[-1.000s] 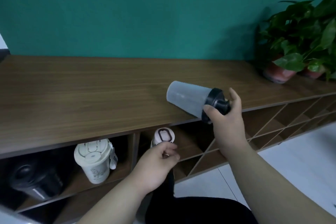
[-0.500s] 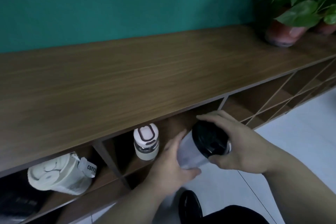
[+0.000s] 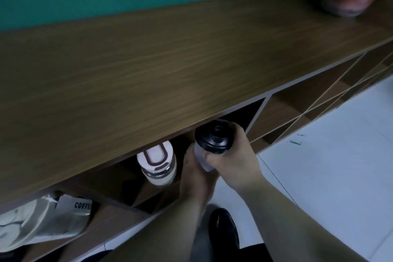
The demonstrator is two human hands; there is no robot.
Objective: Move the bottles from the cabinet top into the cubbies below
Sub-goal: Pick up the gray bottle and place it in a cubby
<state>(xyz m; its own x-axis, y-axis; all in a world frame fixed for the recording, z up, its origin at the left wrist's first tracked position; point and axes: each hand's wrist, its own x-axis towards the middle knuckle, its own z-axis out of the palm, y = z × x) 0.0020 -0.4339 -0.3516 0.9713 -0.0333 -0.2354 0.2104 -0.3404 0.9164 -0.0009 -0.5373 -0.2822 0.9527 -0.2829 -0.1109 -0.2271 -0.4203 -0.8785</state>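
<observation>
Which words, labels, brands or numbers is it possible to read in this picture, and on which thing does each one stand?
"COFF…": dark letters on the tag of the cream cup in the left cubby; the word's end is blurred.
White bottle: its lid bears only a dark oval outline, no letters.
Black-lidded bottle held by both hands: no readable text.
Green marks on the floor: not legible as writing.

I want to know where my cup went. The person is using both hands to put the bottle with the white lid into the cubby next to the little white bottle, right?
Not quite: the head view shows the lid is black, not white. Both hands, the left hand and right hand, do hold the black-lidded shaker bottle at the cubby mouth, next to the small white bottle.
</observation>
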